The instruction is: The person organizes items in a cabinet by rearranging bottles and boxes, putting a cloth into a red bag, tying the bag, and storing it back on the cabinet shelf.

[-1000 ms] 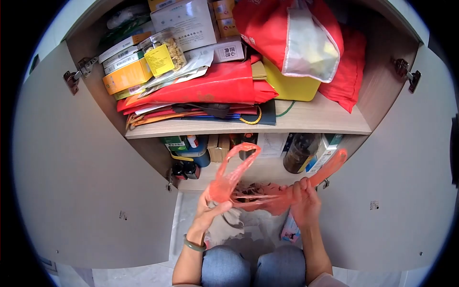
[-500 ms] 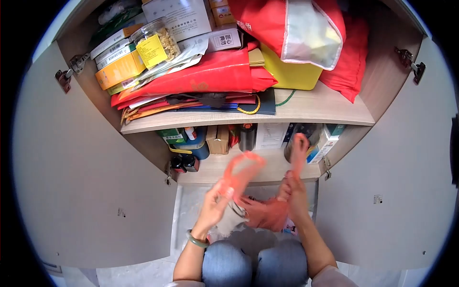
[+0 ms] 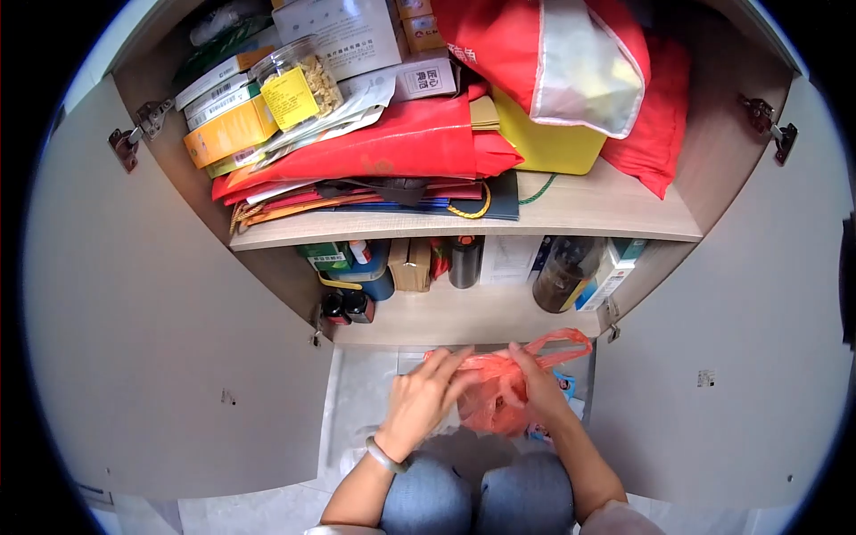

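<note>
Apparently in front of the open, pale wood-grain cabinet [image 3: 464,230], above blue denim knees [image 3: 526,495], hangs low: a thin, translucent red plastic bag [image 3: 490,415]. Looks light, limp, slippery, easily torn; best taken by the bunched top or loop handle [image 3: 563,333]. Right hand [image 3: 542,388]: grip pinched shut on the top. Left hand [image 3: 421,401]: fingers half-curled at the edge, hold impossible to tell.

Thin, glossy red plastic bag [image 3: 493,406]; smooth, matt shelf [image 3: 464,223] with a pale wood-grain look.
</note>
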Available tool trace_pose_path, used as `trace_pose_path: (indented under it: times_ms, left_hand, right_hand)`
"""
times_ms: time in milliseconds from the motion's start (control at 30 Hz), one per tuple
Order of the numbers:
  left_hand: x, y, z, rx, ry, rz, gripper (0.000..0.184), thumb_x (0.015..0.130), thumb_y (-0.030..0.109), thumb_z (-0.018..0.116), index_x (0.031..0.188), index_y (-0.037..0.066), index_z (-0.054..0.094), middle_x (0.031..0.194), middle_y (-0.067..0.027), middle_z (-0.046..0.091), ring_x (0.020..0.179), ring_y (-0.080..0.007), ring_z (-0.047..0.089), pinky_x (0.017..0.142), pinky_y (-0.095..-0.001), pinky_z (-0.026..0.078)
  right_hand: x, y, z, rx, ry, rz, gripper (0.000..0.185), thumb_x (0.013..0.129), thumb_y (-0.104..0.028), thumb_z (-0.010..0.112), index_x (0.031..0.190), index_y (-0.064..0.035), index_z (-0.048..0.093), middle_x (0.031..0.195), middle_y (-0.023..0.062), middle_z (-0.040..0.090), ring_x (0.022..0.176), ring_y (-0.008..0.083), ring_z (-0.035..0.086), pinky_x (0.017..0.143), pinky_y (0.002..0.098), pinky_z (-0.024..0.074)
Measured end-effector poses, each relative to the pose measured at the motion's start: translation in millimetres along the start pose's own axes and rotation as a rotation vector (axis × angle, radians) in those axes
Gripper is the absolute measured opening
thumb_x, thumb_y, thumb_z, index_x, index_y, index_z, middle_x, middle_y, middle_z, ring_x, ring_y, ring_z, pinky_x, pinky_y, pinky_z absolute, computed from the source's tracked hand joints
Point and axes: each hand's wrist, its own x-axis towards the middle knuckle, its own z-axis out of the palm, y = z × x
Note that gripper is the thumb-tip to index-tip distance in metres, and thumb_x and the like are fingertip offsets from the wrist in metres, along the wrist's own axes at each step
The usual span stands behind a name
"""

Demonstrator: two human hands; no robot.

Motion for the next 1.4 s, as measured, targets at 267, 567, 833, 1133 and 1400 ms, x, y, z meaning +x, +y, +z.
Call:
trace_pose_path:
  times_ms: [267,567,833,1133,1400]
  left_hand:
    - [-1,-1,-1,-0.045,0.177,0.193,0.015,0.082,0.014,0.071,0.098,0.014,0.072,0.089,-0.0018,0.064,0.069,-0.0212,0.065,0.056,-0.0313,0.051]
    - [3,0,15,-0.293,0.093,0.022,0.037,0.09,0.026,0.066,0.124,0.013,0.064,0.101,-0.0037,0.065,0.068,-0.0176,0.063,0.063,-0.0329,0.052]
    - [0,-20,28,-0.873,0.042,-0.332,0.024,0.099,0.021,0.055,0.104,0.003,0.07,0.07,0.0021,0.064,0.061,-0.0068,0.045,0.055,-0.0277,0.039]
    - [17,-70,43,-0.149,0.165,-0.433,0.024,0.095,0.023,0.05,0.107,0.011,0.066,0.08,-0.0216,0.065,0.079,-0.0423,0.063,0.067,-0.0494,0.048]
    - [31,-120,51,0.04,0.117,-0.739,0.029,0.094,0.033,0.05,0.106,0.014,0.068,0.089,-0.0208,0.067,0.086,-0.0418,0.064,0.073,-0.0499,0.05]
  right_hand:
    - [10,2,-12,0.556,-0.199,-0.186,0.052,0.103,-0.04,0.039,0.147,-0.0131,0.034,0.124,0.016,0.06,0.093,0.019,0.062,0.08,0.0281,0.0513]
    - [-10,3,27,-0.104,-0.273,-0.469,0.076,0.097,-0.017,0.051,0.155,-0.0105,0.003,0.152,0.0165,0.027,0.14,0.0236,0.028,0.111,0.0341,0.0266]
    - [-6,5,23,-0.838,0.069,-0.519,0.075,0.092,-0.008,0.054,0.153,-0.0028,0.009,0.119,0.0189,0.061,0.109,0.0271,0.059,0.098,0.0365,0.0415]
    - [-20,10,34,-0.515,-0.001,-0.439,0.038,0.097,-0.008,0.054,0.128,-0.0022,0.033,0.078,0.0063,0.06,0.066,0.0076,0.05,0.058,0.0237,0.0418]
    - [-58,22,30,-0.721,-0.198,-0.361,0.024,0.099,-0.018,0.046,0.109,-0.0018,0.06,0.074,0.0074,0.059,0.057,0.0162,0.055,0.057,0.0315,0.045]
